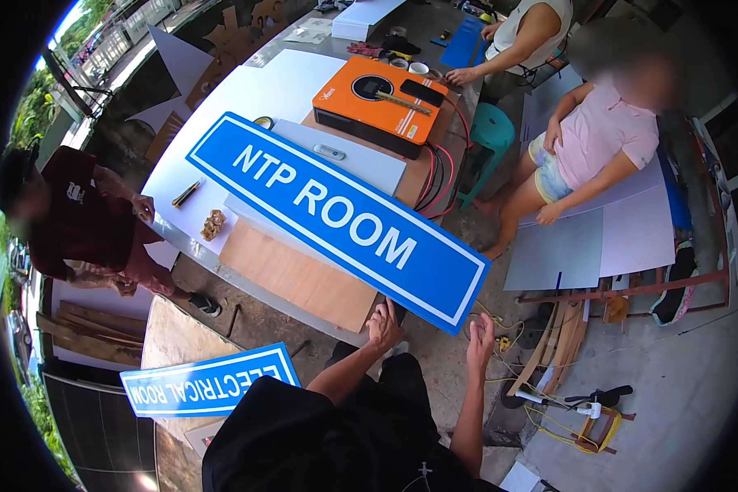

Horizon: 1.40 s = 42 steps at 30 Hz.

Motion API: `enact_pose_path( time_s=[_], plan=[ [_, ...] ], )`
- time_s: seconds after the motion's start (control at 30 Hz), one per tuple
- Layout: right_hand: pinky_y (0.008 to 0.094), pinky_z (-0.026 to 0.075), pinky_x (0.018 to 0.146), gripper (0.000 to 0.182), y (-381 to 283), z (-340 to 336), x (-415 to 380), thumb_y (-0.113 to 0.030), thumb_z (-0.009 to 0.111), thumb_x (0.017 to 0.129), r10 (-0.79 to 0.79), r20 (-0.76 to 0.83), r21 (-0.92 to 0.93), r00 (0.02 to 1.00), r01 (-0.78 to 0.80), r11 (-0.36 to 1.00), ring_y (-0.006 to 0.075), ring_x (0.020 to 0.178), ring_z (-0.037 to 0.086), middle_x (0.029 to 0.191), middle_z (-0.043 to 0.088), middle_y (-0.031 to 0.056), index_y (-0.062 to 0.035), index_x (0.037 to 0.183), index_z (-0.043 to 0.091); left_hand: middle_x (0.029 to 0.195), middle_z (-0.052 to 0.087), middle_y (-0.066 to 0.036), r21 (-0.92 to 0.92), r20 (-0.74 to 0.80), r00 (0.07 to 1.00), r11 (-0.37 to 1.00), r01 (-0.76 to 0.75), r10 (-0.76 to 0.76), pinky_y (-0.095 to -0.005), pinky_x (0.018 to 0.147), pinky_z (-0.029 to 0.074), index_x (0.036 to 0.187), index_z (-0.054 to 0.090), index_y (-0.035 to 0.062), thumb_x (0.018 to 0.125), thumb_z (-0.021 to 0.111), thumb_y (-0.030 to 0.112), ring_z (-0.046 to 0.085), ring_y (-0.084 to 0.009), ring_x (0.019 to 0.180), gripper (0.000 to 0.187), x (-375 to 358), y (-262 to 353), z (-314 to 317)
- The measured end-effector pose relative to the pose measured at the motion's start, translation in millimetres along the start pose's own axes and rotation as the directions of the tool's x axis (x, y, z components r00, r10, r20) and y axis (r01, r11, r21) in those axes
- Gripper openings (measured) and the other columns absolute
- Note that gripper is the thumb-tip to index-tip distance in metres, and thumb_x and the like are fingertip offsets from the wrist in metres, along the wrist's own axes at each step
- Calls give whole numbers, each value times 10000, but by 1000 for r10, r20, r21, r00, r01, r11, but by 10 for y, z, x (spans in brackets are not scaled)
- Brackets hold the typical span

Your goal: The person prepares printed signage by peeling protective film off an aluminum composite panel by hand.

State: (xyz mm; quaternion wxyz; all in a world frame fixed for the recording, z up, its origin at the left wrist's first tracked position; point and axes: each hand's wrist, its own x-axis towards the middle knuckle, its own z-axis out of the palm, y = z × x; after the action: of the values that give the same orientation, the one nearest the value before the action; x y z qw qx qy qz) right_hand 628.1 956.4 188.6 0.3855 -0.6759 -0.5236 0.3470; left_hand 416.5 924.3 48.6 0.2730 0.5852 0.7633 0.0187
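Observation:
A long blue sign reading "NTP ROOM" (328, 215) lies at a slant across the table, its right end reaching past the table's edge. Just below its lower edge is my left hand (383, 328), beside the corner of a brown plywood board (291, 275), with its fingers partly spread. My right hand (480, 343) is raised near the sign's right end, fingers apart and nothing in it. A gap shows between this hand and the sign.
An orange inverter box (369, 102) with cables sits on the white-topped table (262, 82). Another blue sign (209, 384) lies at lower left. One person stands left, another sits right, and a third is behind the table. A green stool (494, 131) stands at right.

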Motion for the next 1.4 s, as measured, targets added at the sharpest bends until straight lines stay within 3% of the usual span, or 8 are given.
enact_pose_path(
  time_s=[0.27,0.5,0.63,0.87,0.97,1.13,1.23,1.4],
  plan=[
    [489,443,960,549,-440,241,1164,-227,649,923,-268,194,-312,944,318,895,385,1224,452,1339,416,213,-44,1384,414,1235,425,-221,-28,-84,994,997,66,-68,-542,648,489,1368,485,212,828,607,438,521,-393,1019,598,97,139,77],
    [435,482,869,694,-461,234,1458,-199,797,783,-157,258,-255,953,224,941,331,1085,529,1248,467,178,-35,1361,449,1286,486,-219,-68,-349,930,993,97,-114,-578,663,517,1331,539,134,872,544,421,521,-412,1018,541,386,60,499],
    [415,486,830,579,-555,143,1666,-230,861,710,-61,379,-261,923,170,950,297,991,565,1135,533,143,-12,1176,594,1245,524,-228,-8,15,976,976,217,-217,-576,676,515,1319,548,109,850,577,418,513,-424,1035,562,357,232,257],
    [436,478,834,534,-732,137,1649,-211,884,657,-137,334,-406,933,273,872,322,967,577,1066,567,141,-16,1089,637,1294,516,-206,-202,-3,976,956,213,-218,-570,729,518,1307,561,132,870,573,375,543,-409,1083,500,388,251,-156],
    [439,476,834,530,-711,124,1645,-207,890,647,-134,318,-443,939,272,855,321,963,578,1061,570,141,-24,1080,645,1310,500,-213,-259,-310,945,966,19,-102,-562,789,526,1336,525,145,881,560,357,547,-399,1120,504,597,-297,1027],
    [387,491,778,458,-801,110,1677,-126,870,671,-8,333,-288,943,109,951,237,927,584,1031,573,114,18,1035,632,1203,516,-301,-472,13,997,878,71,-74,-529,867,501,1449,228,126,819,644,257,588,-482,1020,766,-25,-407,-368],
    [312,491,747,380,-762,96,1688,-37,822,720,18,377,80,926,-52,995,163,843,598,996,587,88,44,1015,598,1150,572,-331,-525,25,995,846,92,-92,-530,909,478,1440,218,82,813,666,249,575,-482,1072,789,-198,-701,-405],
    [243,474,660,419,-913,67,1749,-37,797,750,113,446,61,888,-157,986,107,758,607,891,657,44,-19,1080,540,1022,640,-272,-589,151,981,786,190,-125,-466,852,489,1356,319,55,824,702,276,629,-437,987,692,-447,-1068,-500]
  ],
)
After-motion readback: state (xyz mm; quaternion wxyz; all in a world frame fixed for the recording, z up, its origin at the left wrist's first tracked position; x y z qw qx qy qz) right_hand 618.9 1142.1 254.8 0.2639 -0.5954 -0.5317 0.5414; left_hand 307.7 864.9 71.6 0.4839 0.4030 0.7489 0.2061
